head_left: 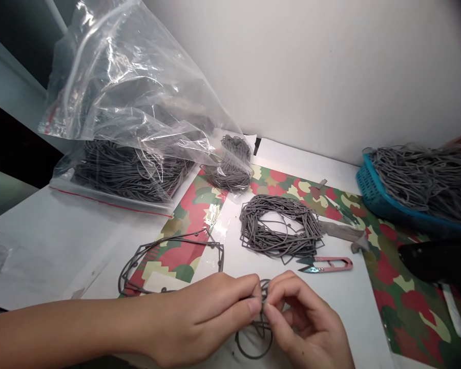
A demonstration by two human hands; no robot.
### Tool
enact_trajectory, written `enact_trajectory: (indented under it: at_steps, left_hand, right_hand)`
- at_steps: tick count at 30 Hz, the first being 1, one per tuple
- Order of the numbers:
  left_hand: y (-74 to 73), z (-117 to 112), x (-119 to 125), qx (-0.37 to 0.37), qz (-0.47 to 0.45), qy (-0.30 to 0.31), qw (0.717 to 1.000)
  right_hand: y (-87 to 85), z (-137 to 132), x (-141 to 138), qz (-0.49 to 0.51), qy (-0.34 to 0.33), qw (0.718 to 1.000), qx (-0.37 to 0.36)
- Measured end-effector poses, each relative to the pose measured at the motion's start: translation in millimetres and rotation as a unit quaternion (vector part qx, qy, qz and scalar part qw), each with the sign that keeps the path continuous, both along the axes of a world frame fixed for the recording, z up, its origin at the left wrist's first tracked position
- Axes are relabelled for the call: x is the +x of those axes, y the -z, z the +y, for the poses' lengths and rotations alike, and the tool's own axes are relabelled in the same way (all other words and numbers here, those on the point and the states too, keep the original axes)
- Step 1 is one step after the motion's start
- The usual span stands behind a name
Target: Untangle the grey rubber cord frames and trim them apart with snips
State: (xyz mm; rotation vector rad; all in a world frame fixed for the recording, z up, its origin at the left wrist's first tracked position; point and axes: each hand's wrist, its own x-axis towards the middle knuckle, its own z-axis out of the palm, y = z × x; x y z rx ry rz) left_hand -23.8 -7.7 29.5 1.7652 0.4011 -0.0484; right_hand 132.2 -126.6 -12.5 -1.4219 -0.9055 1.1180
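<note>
My left hand is closed, thumb and forefinger pinching a thin grey rubber gasket. Fingertips of my right hand pinch the same gasket just beside them, the two hands nearly touching. Part of the gasket hangs in loops below the fingers; the exact spot being pinched is hidden. Beyond my left hand lie several loose grey gaskets, spread in a wide loop. A thick ring-shaped pile of gaskets rests on the white paper ahead, with pink-handled thread snips at its near right side.
A large clear zip bag full of gaskets stands at back left, beside a smaller bagged bundle. At right sits a blue basket heaped with gaskets. Under the paper is a camouflage-patterned mat. A black object juts in from the right.
</note>
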Motion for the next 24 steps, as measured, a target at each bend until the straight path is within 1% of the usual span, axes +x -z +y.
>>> enact_trajectory:
  at_steps: [2,3,5,6,7,8,10,11,12,13,14,16,18,19,22,24]
  left_hand:
    - [2.6,-1.1,-0.8,0.030,-0.014,0.011,0.999]
    - [4.0,-1.3,-0.8,0.037,-0.019,0.014,0.999]
    - [6.2,-1.1,-0.1,0.043,-0.026,0.017,0.999]
    - [7.0,-0.7,0.4,0.042,-0.029,0.018,0.999]
    - [7.5,-0.2,0.9,0.040,-0.030,0.019,0.999]
    - [7.9,0.4,1.3,0.037,-0.031,0.018,0.999]
    - [8.3,1.2,1.4,0.033,-0.030,0.015,0.999]
    - [8.5,1.4,1.3,0.031,-0.029,0.013,0.999]
    - [8.7,1.4,1.0,0.030,-0.029,0.011,0.999]
    - [8.9,1.3,0.7,0.028,-0.031,0.011,0.999]
    - [9.1,1.0,0.5,0.027,-0.032,0.011,0.999]
    - [9.2,0.2,0.3,0.028,-0.034,0.007,0.999]
    - [9.2,-0.9,0.3,0.032,-0.031,0.002,0.999]
    - [9.3,-1.5,0.4,0.035,-0.029,0.002,0.999]
    - [10.5,-3.0,1.0,0.040,-0.017,0.005,0.999]
    - [11.7,-3.6,1.4,0.047,-0.009,0.008,0.999]
  right_hand:
    - [-1.6,1.4,1.6,-0.014,-0.025,1.000,0.006]
    - [-4.3,2.9,4.9,-0.037,-0.043,0.998,0.020]
    - [-12.7,6.6,19.3,-0.115,-0.091,0.987,0.071]
    - [-17.6,8.1,30.7,-0.172,-0.116,0.973,0.102]
    - [-22.0,8.9,44.9,-0.241,-0.144,0.951,0.131]
    - [-25.4,8.6,61.3,-0.325,-0.154,0.923,0.136]
    - [-27.1,4.8,97.0,-0.463,-0.148,0.862,0.142]
    - [-25.0,1.6,114.4,-0.504,-0.139,0.842,0.129]
    - [-21.2,-2.3,130.3,-0.530,-0.140,0.829,0.111]
    - [-16.2,-6.4,143.9,-0.546,-0.140,0.822,0.084]
    - [-10.7,-10.6,154.9,-0.558,-0.137,0.815,0.074]
    - [-1.0,-18.0,168.9,-0.568,-0.128,0.811,0.051]
    - [3.2,-23.9,173.6,-0.557,-0.122,0.821,0.023]
    - [2.7,-26.2,173.4,-0.543,-0.126,0.830,0.001]
    - [-7.2,-30.3,167.2,-0.475,-0.180,0.857,-0.085]
    - [-16.6,-30.9,160.6,-0.429,-0.221,0.866,-0.129]
